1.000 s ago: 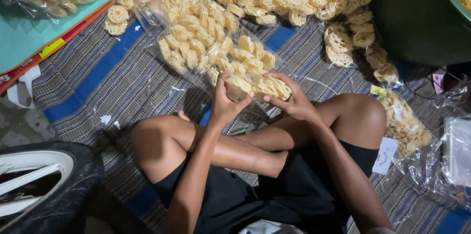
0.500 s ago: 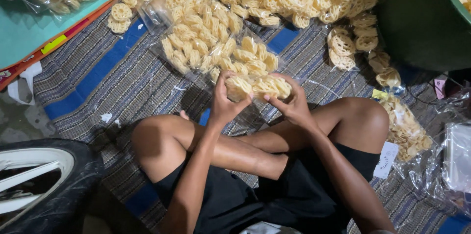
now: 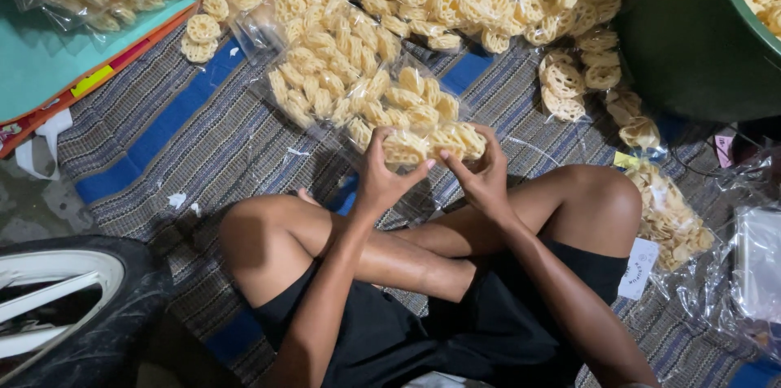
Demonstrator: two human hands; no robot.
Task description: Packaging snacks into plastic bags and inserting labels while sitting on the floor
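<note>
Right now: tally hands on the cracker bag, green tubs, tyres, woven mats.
Hands on the cracker bag: 2 (left hand, right hand)
Green tub: 1
Tyre: 1
Woven mat: 1
Total: 5

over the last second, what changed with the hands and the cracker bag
Very little. Both hands kept their grip on the near end of the clear bag of crackers; the left hand and right hand shifted their fingers slightly closer together, thumbs nearly meeting. The bag stayed lying on the striped mat, and the green tub and tyre did not move.
</note>
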